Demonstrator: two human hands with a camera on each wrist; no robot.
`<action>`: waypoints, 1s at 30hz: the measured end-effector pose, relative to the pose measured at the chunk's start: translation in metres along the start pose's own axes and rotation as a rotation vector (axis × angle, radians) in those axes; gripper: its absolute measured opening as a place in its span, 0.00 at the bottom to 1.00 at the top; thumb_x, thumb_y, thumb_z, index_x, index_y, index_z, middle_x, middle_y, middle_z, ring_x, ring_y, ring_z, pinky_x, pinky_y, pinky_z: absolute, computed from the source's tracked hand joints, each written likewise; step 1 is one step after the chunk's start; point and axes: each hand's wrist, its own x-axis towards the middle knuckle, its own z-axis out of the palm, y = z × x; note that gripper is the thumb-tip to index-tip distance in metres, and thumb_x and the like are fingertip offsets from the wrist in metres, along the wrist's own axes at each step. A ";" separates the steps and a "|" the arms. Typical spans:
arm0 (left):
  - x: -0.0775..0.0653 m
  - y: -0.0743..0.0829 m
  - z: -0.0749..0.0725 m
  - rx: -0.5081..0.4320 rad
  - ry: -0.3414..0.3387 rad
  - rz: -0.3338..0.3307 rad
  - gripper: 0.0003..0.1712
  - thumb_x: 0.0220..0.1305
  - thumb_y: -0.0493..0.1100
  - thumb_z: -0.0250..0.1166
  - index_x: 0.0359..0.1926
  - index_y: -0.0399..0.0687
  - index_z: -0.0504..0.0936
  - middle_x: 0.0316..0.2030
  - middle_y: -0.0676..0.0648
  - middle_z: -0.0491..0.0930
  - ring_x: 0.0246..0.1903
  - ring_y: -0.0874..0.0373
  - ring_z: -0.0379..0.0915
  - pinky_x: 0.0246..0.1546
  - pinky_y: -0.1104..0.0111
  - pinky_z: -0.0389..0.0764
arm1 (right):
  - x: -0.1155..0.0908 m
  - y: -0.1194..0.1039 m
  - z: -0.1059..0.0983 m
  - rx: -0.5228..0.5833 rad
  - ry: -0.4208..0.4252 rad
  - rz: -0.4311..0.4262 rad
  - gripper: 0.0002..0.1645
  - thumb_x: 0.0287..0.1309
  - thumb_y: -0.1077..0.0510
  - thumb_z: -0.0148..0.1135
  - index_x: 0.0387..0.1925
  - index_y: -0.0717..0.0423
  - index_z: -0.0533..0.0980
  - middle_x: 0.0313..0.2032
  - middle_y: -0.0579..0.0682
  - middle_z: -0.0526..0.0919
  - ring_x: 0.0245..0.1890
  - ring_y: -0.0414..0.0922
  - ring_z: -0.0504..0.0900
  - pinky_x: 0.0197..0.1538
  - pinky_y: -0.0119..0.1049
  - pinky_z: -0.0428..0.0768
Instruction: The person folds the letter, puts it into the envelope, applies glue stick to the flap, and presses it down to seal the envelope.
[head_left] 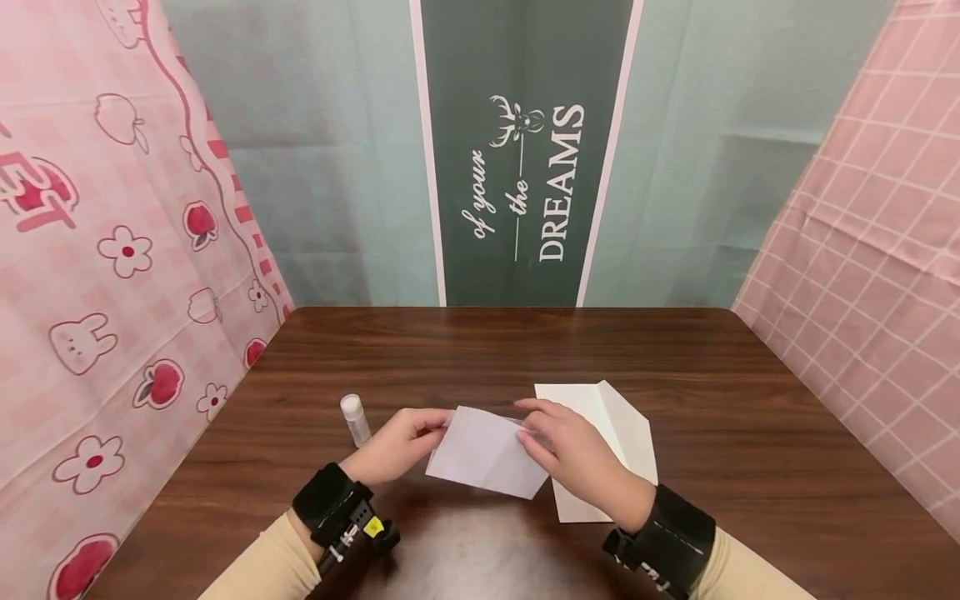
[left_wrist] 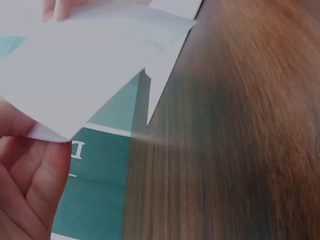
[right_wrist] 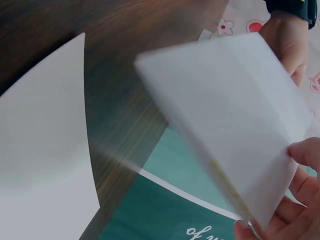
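Observation:
Between both hands a folded sheet of white paper (head_left: 487, 454) is held up above the table. My left hand (head_left: 401, 446) pinches its left edge; in the left wrist view the thumb and fingers grip one corner of the folded paper (left_wrist: 85, 65). On the other side, my right hand (head_left: 573, 454) holds the upper right edge, thumb in front and fingers behind, as the right wrist view shows beside the folded paper (right_wrist: 210, 100). A second white sheet with creases (head_left: 633, 442) lies on the table, partly under the right forearm and hand.
A white glue stick (head_left: 356, 419) with its cap on stands just left of the left hand. The dark wooden table (head_left: 480, 350) ends at a green and teal curtain (head_left: 510, 283). Pink patterned cloths hang at the left (head_left: 150, 333) and right (head_left: 862, 275).

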 end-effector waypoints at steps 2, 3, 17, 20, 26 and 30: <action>0.000 0.004 0.001 -0.043 -0.016 -0.010 0.13 0.67 0.34 0.54 0.50 0.42 0.79 0.39 0.49 0.80 0.34 0.62 0.74 0.35 0.70 0.78 | 0.000 0.001 0.001 -0.003 0.011 0.008 0.06 0.55 0.55 0.65 0.27 0.50 0.76 0.33 0.42 0.80 0.33 0.40 0.77 0.37 0.35 0.76; 0.000 0.006 0.001 -0.056 -0.017 -0.014 0.14 0.68 0.34 0.53 0.51 0.41 0.79 0.39 0.48 0.80 0.34 0.61 0.75 0.35 0.70 0.78 | 0.000 0.002 0.002 0.000 0.020 0.007 0.06 0.54 0.55 0.65 0.26 0.49 0.76 0.28 0.40 0.78 0.28 0.38 0.75 0.33 0.33 0.75; 0.007 0.031 0.006 0.032 0.303 -0.066 0.09 0.61 0.44 0.64 0.40 0.45 0.85 0.35 0.51 0.83 0.32 0.59 0.76 0.35 0.69 0.78 | 0.000 0.000 0.003 0.058 0.082 -0.025 0.11 0.51 0.57 0.68 0.22 0.48 0.72 0.21 0.36 0.68 0.21 0.33 0.64 0.26 0.26 0.67; 0.008 0.034 0.006 0.021 0.329 -0.076 0.08 0.60 0.42 0.65 0.38 0.45 0.86 0.33 0.52 0.83 0.31 0.59 0.76 0.34 0.69 0.78 | -0.001 -0.001 0.002 0.072 0.084 -0.022 0.11 0.51 0.57 0.68 0.22 0.48 0.72 0.21 0.35 0.69 0.21 0.33 0.64 0.26 0.26 0.67; 0.007 0.038 0.006 0.008 0.344 -0.085 0.08 0.59 0.42 0.66 0.38 0.45 0.86 0.33 0.51 0.84 0.31 0.59 0.76 0.34 0.69 0.78 | -0.002 -0.001 0.001 0.121 0.106 0.026 0.11 0.48 0.59 0.70 0.26 0.50 0.72 0.23 0.36 0.73 0.23 0.33 0.69 0.28 0.29 0.72; 0.006 0.040 0.004 0.003 0.354 -0.083 0.08 0.59 0.42 0.66 0.38 0.45 0.86 0.33 0.51 0.84 0.31 0.60 0.76 0.34 0.70 0.78 | -0.003 0.004 -0.001 0.186 0.102 0.089 0.13 0.49 0.61 0.70 0.34 0.52 0.73 0.26 0.37 0.78 0.28 0.35 0.76 0.34 0.35 0.77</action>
